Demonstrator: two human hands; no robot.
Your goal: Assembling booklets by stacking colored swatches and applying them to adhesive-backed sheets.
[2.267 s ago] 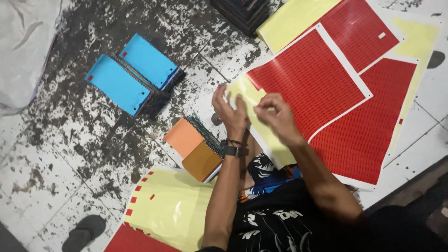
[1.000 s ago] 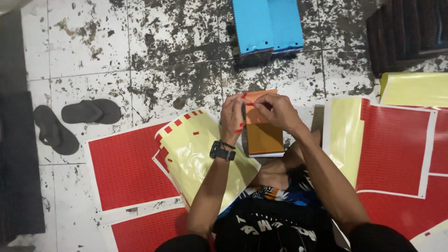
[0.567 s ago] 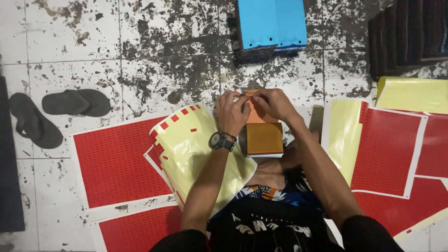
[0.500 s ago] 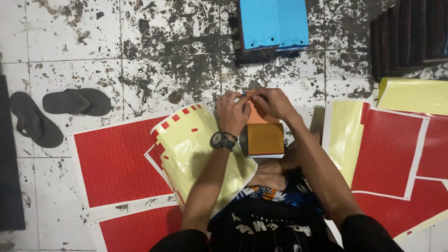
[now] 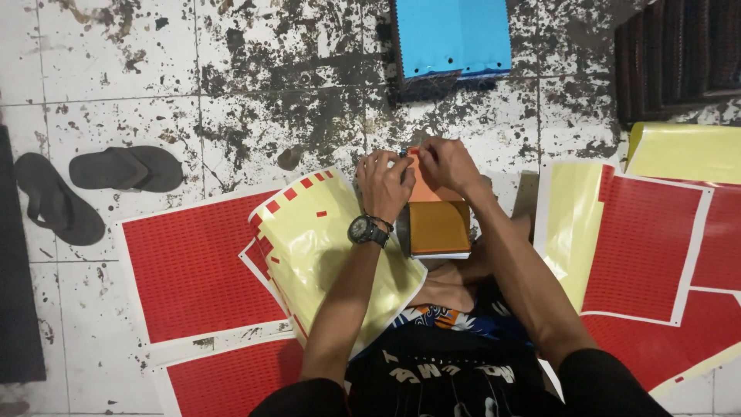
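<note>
With our left hand [image 5: 384,181] and right hand [image 5: 446,164] pinched on the orange book's [image 5: 437,210] far edge, a slip could crease it.

A pair of dark rubber flip-flops [image 5: 93,185] lies on the stained, speckled white floor tiles [image 5: 231,100] at the left, with a blue perforated folder [image 5: 454,35] at the top edge. Large red sticker sheets with white borders [image 5: 193,270] spread left, and more red sheets [image 5: 644,247] right, beside a yellow backing sheet [image 5: 683,150] and a dark ribbed stack [image 5: 679,54].
</note>
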